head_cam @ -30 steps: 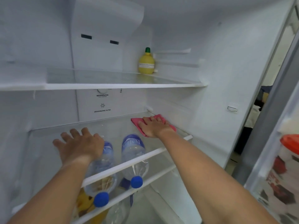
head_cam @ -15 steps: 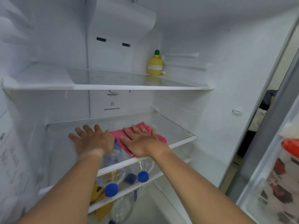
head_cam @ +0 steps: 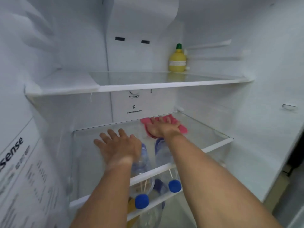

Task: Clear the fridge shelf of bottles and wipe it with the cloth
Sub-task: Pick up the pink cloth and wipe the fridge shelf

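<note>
The glass middle shelf (head_cam: 217,144) of the open fridge carries no bottles. My left hand (head_cam: 118,145) lies flat on its left half, fingers spread, holding nothing. My right hand (head_cam: 162,127) presses a pink cloth (head_cam: 183,129) flat against the glass near the back wall, right of centre. Two clear water bottles (head_cam: 142,163) with blue caps (head_cam: 141,201) lie on their sides on the shelf below, seen through the glass under my wrists.
A yellow lemon-shaped bottle (head_cam: 177,60) with a green cap stands at the back right of the upper glass shelf (head_cam: 164,86). The fridge's side walls close in on both sides. Something yellow (head_cam: 130,208) shows below the water bottles.
My right hand slid the pink cloth from the front middle of the shelf to the back, right of centre. My left hand stayed flat on the glass.
</note>
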Available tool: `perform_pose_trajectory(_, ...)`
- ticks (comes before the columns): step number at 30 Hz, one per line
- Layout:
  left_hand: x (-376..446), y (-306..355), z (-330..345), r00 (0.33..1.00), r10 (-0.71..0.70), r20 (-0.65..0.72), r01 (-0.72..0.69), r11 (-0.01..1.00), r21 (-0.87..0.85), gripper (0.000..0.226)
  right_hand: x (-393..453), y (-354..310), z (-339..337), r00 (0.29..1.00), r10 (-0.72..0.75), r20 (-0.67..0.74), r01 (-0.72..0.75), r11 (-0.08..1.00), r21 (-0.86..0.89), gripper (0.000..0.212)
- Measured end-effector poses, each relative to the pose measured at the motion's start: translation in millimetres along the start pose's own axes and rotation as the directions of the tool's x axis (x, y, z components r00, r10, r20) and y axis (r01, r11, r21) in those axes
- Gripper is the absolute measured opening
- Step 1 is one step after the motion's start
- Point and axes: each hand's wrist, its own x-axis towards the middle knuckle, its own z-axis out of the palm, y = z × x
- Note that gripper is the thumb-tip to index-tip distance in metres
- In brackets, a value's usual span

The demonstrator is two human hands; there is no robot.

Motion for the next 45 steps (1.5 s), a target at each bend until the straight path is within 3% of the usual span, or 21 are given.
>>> perform_pose_trajectory(3,3.0,-0.8,1.2,1.0,0.0,0.003,0.0,1.0,0.014,0.065,10.4,-24.7,3.5,0.954,-0.293,0.061,0.296,0.954,-0.039,0.059)
perform_pose_trajectory(6,2.9,-1.6,2.4,1.0,0.009,-0.01,-0.009,1.0,-0.016,0.065,24.9,-7.5,0.6,0.915,-0.401,0.048,0.403,0.913,-0.059,0.061)
perform_pose_trajectory(15,6.0,-2.5,4.1,0.999,0.021,-0.027,-0.022,0.999,-0.027,0.061,69.9,75.2,-16.8,0.995,-0.09,-0.045,0.087,0.995,-0.057,0.067)
perform_pose_trajectory(35,-3.3,-1.4,-5.4,0.999,-0.019,-0.026,0.016,0.995,-0.101,0.057,-45.7,106.7,-12.3,0.972,0.231,-0.045,-0.234,0.97,-0.067,0.073)
perform_pose_trajectory(39,-17.5,-4.2,-11.9,0.994,-0.105,-0.019,0.101,0.984,-0.146,0.054,-71.7,98.2,-9.8,0.982,0.189,-0.003,-0.189,0.979,-0.077,0.072)
perform_pose_trajectory(42,-31.4,-15.6,-18.8,0.967,-0.254,0.026,0.255,0.955,-0.154,0.062,-88.5,83.8,-6.5,0.998,0.054,0.016,-0.053,0.996,-0.069,0.071)
perform_pose_trajectory(45,-43.5,-28.1,-22.2,0.952,-0.302,0.041,0.305,0.942,-0.137,0.062,-107.0,53.7,1.7,0.993,-0.114,0.03,0.117,0.989,-0.09,0.069)
